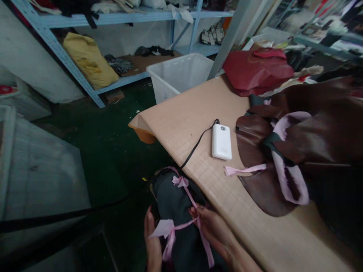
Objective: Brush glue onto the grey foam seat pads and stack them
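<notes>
A dark bundle [167, 196] with pink strips [204, 241] tied around it hangs beside the table's left edge, at the bottom centre. My right hand [210, 226] pinches a pink strip on the bundle's right side, fingers pressed together. Against the bundle's left side rests my left hand [151, 238], its fingers partly hidden behind the dark material. A bow-like pink knot [180, 181] sits near the bundle's top, and a wide pink strip end [164, 229] sticks out near my left hand.
On the table [181, 121] lie a white power bank [221, 141] with a black cable, brown leather pieces [326, 132] with pink strips, and a red bag [258, 70]. Behind stand a white bin [181, 75] and blue shelving [119, 81] with a yellow sack [87, 62]. Grey bins stand left.
</notes>
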The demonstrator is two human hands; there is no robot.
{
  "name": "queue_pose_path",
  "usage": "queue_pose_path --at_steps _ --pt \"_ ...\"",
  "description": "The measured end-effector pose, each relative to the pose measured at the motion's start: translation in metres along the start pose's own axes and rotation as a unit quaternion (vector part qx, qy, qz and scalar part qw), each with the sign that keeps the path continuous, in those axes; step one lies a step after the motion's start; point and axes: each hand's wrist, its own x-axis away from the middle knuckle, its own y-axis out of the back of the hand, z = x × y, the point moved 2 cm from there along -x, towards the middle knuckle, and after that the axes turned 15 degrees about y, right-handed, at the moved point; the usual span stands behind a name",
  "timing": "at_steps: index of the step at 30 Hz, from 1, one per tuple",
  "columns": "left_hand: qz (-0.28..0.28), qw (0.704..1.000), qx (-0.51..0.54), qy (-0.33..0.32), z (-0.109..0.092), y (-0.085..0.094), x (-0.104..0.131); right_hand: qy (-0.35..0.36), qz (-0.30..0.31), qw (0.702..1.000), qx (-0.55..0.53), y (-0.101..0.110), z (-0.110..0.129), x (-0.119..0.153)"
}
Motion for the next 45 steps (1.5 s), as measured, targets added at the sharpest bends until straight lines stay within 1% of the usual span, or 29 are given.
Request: queue_pose_path --at_steps 1,2,3,4,5,6,7,8,9,10,11,12,13,14,15,16,17,19,20,22,26,29,31,34,36,39,41,43,45 --pt "-0.03 0.995 -0.024 -0.096 -0.019 0.005 0.01 0.01 -0.001 1.0 0.003 -0.002 -0.001 0.0" --pt "-0.043 0.975 -0.058 -0.209 -0.04 0.006 0.018 0.022 0.0 1.0 0.007 -0.004 -0.001 0.001" --pt "-0.032 0.941 -0.1 -0.322 -0.059 0.004 0.026 0.037 0.002 0.999 0.014 -0.006 -0.001 0.003" --pt "0.004 0.896 -0.148 -0.418 -0.076 -0.002 0.031 0.054 0.005 0.998 0.025 -0.007 0.0 0.007" --pt "0.045 0.849 -0.198 -0.488 -0.09 -0.01 0.032 0.071 0.004 0.997 0.044 -0.006 0.001 0.013" --pt "0.069 0.806 -0.247 -0.534 -0.1 -0.018 0.031 0.09 -0.003 0.993 0.073 -0.005 0.002 0.021" --pt "0.075 0.773 -0.292 -0.558 -0.107 -0.027 0.028 0.117 -0.014 0.986 0.117 -0.002 0.002 0.031" --pt "0.073 0.749 -0.333 -0.568 -0.111 -0.033 0.023 0.154 -0.022 0.972 0.177 0.001 0.003 0.042" --pt "0.065 0.732 -0.367 -0.57 -0.112 -0.038 0.018 0.203 -0.02 0.947 0.249 0.004 0.003 0.052" --pt "0.055 0.721 -0.392 -0.568 -0.11 -0.04 0.013 0.26 -0.005 0.909 0.327 0.006 0.003 0.061" --pt "0.046 0.711 -0.412 -0.567 -0.107 -0.04 0.009 0.317 0.028 0.859 0.4 0.005 0.002 0.067" --pt "0.038 0.702 -0.426 -0.569 -0.102 -0.037 0.006 0.367 0.071 0.804 0.463 0.002 0.0 0.068" --pt "0.026 0.694 -0.436 -0.572 -0.096 -0.034 0.003 0.405 0.113 0.748 0.514 -0.003 -0.003 0.065" --pt "0.014 0.686 -0.445 -0.575 -0.09 -0.03 0.001 0.429 0.145 0.699 0.554 -0.01 -0.005 0.058" --pt "0.0 0.679 -0.451 -0.578 -0.084 -0.026 -0.001 0.442 0.161 0.659 0.587 -0.019 -0.008 0.048" --pt "-0.013 0.674 -0.456 -0.581 -0.08 -0.023 -0.003 0.446 0.165 0.628 0.617 -0.028 -0.009 0.036" --pt "-0.025 0.67 -0.459 -0.583 -0.076 -0.021 -0.005 0.443 0.158 0.604 0.643 -0.038 -0.009 0.024" --pt "-0.043 0.666 -0.46 -0.586 -0.072 -0.02 -0.008 0.432 0.125 0.577 0.681 -0.056 -0.006 0.006" --pt "-0.047 0.663 -0.461 -0.589 -0.071 -0.02 -0.009 0.429 0.104 0.572 0.691 -0.063 -0.004 0.002" --pt "-0.05 0.656 -0.464 -0.593 -0.07 -0.022 -0.011 0.426 0.069 0.576 0.695 -0.071 0.001 0.001" --pt "-0.069 0.652 -0.463 -0.596 -0.068 -0.023 -0.011 0.439 0.059 0.585 0.679 -0.069 -0.001 0.007" --pt "-0.059 0.658 -0.457 -0.595 -0.067 -0.022 -0.01 0.414 0.024 0.587 0.696 -0.067 -0.01 -0.006" --pt "-0.054 0.67 -0.454 -0.585 -0.07 -0.023 -0.011 0.382 -0.002 0.591 0.71 -0.072 -0.013 -0.021" --pt "-0.048 0.688 -0.448 -0.569 -0.075 -0.027 -0.015 0.353 -0.003 0.611 0.708 -0.083 -0.007 -0.037" --pt "-0.041 0.688 -0.446 -0.57 -0.077 -0.029 -0.014 0.359 0.009 0.619 0.699 -0.085 -0.002 -0.037" --pt "-0.032 0.676 -0.454 -0.58 -0.078 -0.028 -0.007 0.408 0.014 0.61 0.679 -0.072 0.001 -0.019" --pt "-0.027 0.671 -0.459 -0.581 -0.084 -0.027 0.002 0.447 0.008 0.619 0.645 -0.054 -0.001 -0.001" --pt "-0.018 0.673 -0.46 -0.578 -0.098 -0.028 0.011 0.485 0.0 0.637 0.6 -0.03 -0.005 0.02" --pt "-0.014 0.679 -0.451 -0.58 -0.117 -0.033 0.018 0.516 -0.01 0.645 0.564 -0.005 -0.008 0.039"
